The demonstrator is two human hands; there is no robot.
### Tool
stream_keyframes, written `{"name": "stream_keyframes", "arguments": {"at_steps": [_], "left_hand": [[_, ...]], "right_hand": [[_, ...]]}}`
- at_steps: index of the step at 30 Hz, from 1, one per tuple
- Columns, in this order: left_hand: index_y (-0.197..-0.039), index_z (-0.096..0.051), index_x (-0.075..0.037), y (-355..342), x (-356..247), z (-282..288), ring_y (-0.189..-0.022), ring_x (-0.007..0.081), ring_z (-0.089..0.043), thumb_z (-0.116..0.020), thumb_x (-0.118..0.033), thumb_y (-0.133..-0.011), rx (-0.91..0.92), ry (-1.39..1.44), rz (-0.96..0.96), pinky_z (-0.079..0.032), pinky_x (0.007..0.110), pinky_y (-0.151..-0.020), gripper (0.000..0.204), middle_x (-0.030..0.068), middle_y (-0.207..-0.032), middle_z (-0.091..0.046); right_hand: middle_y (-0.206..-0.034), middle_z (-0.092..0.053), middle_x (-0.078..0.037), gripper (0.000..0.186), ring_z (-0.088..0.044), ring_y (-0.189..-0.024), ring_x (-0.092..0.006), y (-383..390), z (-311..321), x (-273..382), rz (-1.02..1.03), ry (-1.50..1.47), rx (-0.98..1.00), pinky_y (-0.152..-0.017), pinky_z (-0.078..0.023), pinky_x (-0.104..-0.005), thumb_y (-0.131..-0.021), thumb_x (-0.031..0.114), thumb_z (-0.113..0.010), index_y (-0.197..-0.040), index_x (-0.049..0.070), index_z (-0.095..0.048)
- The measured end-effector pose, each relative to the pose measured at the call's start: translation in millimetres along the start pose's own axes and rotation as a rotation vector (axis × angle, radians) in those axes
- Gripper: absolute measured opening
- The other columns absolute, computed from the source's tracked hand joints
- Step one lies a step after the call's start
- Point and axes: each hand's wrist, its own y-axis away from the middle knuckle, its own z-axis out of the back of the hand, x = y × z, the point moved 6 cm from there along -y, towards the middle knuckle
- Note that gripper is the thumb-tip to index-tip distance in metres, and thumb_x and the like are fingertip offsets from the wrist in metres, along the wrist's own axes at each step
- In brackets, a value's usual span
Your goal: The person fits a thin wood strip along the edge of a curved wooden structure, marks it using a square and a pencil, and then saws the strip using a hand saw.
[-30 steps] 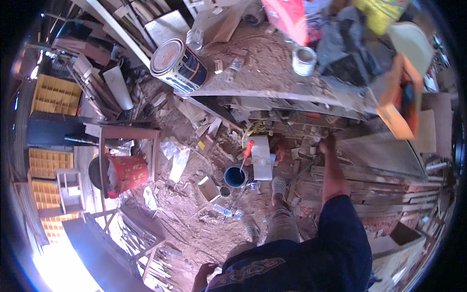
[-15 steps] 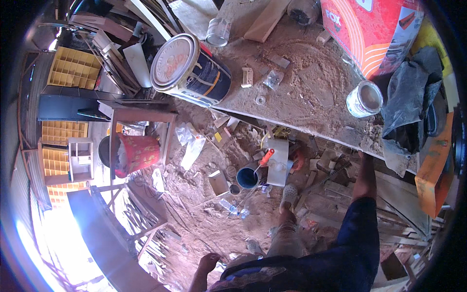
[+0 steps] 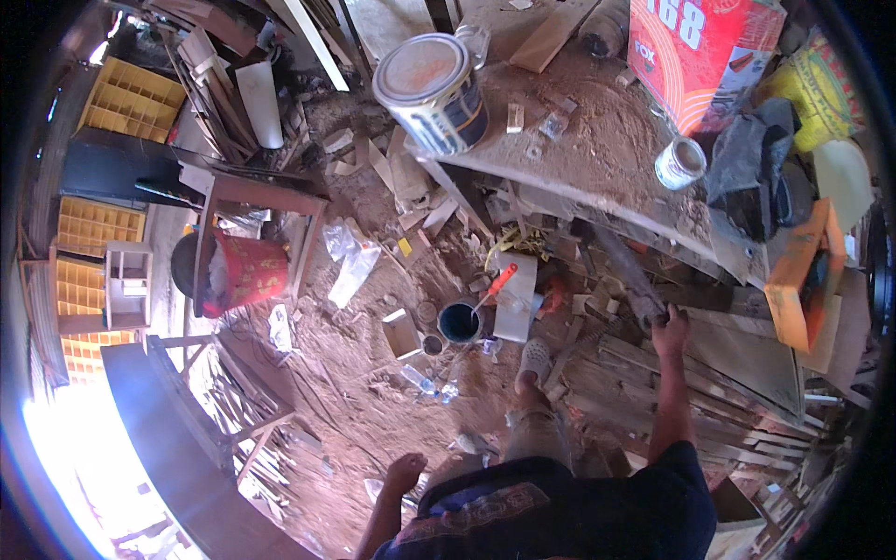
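1. Two bare hands: right hand (image 3: 670,333) closed on the near end of one long dark strip (image 3: 621,266); left hand (image 3: 404,474) low and well apart, fingers loosely curled – cannot tell if holding anything.
2. One strip in the grip, slanting up and left toward the counter's front edge; material unclear.
3. On the dusty counter (image 3: 597,159): one large lidded tub (image 3: 434,98), one small tin (image 3: 679,163), one red box (image 3: 700,61).
4. On the floor: one dark-blue-lined pail (image 3: 452,322), one orange-handled tool (image 3: 502,279) leaning in it, one pale board (image 3: 517,303) just beside.
5. Different from half a second ago: right hand then partly hidden at the counter's edge, now out in plain sight – with the strip newly visible.
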Motion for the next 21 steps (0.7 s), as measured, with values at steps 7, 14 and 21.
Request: {"name": "stream_keyframes", "arguments": {"at_steps": [7, 14, 21], "left_hand": [[-0.124, -0.075, -0.003, -26, -17, 36, -0.107, 0.0270, -0.074, -0.067, -0.032, -0.109, -0.273, 0.381, 0.046, -0.059, 0.039, -0.094, 0.034, 0.0136, -0.117, -0.079], [-0.147, -0.058, 0.002, 37, -21, 149, -0.132, 0.0252, -0.062, -0.059, -0.044, -0.112, -0.506, 1.741, -0.012, -0.048, 0.044, -0.114, 0.058, 0.0130, -0.142, -0.067], [-0.165, -0.033, 0.003, 235, 17, 224, -0.158, 0.0357, -0.038, -0.042, -0.077, -0.103, -0.906, 2.218, -0.613, -0.025, 0.052, -0.131, 0.102, 0.0203, -0.169, -0.041]], "right_hand": [[-0.108, -0.077, -0.020, 0.056, -0.073, -0.113, -0.0354, 180, 55, 67, -0.047, -0.472, 0.566, -0.098, -0.055, -0.0431, -0.086, 0.026, -0.082, -0.132, -0.002, -0.070], [-0.097, -0.071, -0.007, 0.046, -0.066, -0.094, -0.0182, 331, 114, 269, 0.332, -0.418, 0.770, -0.083, -0.052, -0.0358, -0.089, 0.040, -0.088, -0.105, -0.001, -0.076], [-0.083, -0.067, 0.002, 0.034, -0.059, -0.077, -0.0084, 463, 116, 448, 0.656, -0.600, 1.324, -0.071, -0.048, -0.0298, -0.095, 0.035, -0.082, -0.097, 0.001, -0.075]]}}
